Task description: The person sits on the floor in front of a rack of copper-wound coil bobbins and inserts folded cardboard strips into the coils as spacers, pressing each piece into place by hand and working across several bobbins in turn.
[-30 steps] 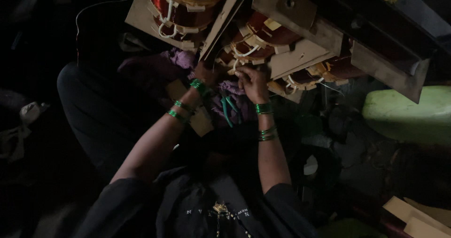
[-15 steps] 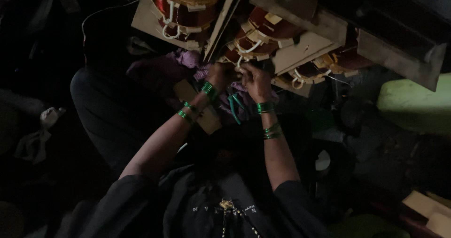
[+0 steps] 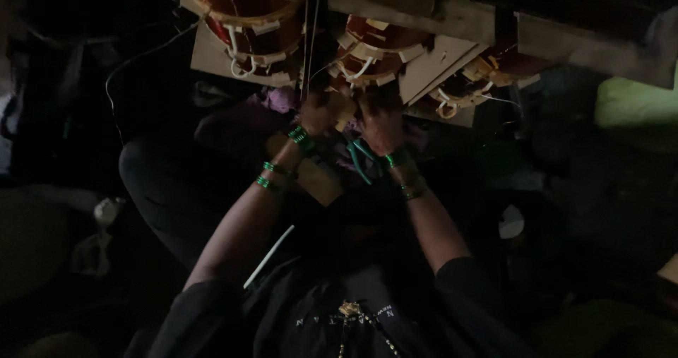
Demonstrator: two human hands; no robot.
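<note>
My left hand (image 3: 318, 114) and right hand (image 3: 380, 121) both up at middle coil (image 3: 367, 58), fingers curled at its lower edge; too dark, cannot tell grip. Green-handled tool (image 3: 360, 162) lies just below wrists.

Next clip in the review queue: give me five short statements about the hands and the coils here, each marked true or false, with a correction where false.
1. Both hands are raised to the middle copper coil. True.
2. The left hand and the right hand are far apart, at different coils. False: they are close together at the same coil.
3. Green bangles circle both wrists. True.
4. The pliers with green handles lie on the floor far to the left. False: they hang just below the right hand.
5. Only one coil is in view. False: another copper coil sits to the left, with pale card sheets between the windings.
</note>
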